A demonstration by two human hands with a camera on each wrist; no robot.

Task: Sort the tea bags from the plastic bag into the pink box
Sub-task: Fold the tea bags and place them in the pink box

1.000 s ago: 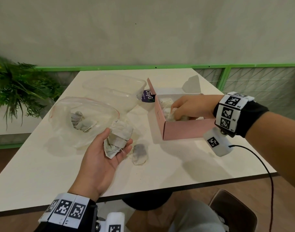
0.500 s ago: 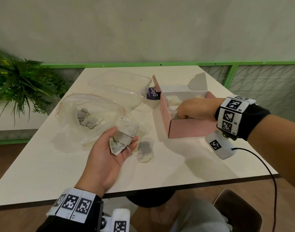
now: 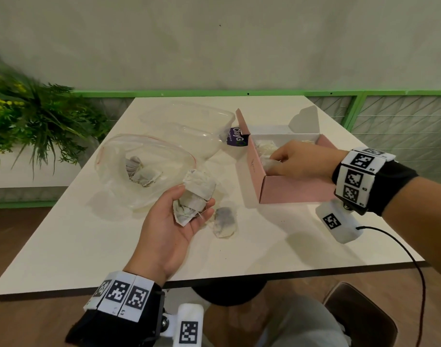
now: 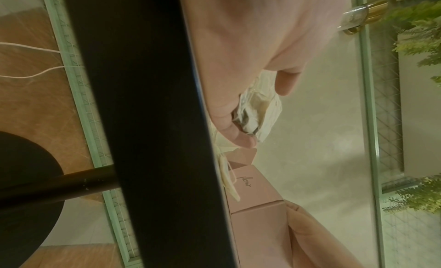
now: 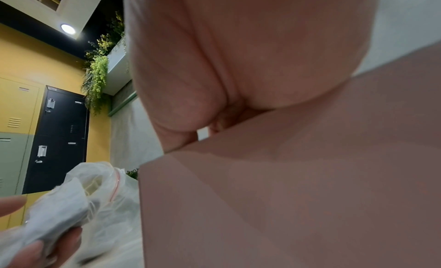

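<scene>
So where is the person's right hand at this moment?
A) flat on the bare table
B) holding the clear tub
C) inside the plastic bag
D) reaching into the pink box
D: the right hand dips over the wall of the pink box, fingers down among the tea bags inside, while the left hand holds a bundle of tea bags.

A white table [image 3: 89,246] on a dark round pedestal base [image 3: 229,293] is seen over a brown wooden floor [image 3: 19,231]. A plain pale wall [image 3: 214,41] is seen at 12 o'clock, edged below by a green rail [image 3: 264,92] with wire-mesh panels [image 3: 402,126] at 2 o'clock. Leafy green plants [image 3: 39,121] are set at 9 o'clock. A brown chair seat [image 3: 359,319] is seen at 5 o'clock. From the right wrist view, a yellow wall [image 5: 28,60], dark lockers [image 5: 59,136] and a round ceiling lamp [image 5: 67,29] are shown.
</scene>
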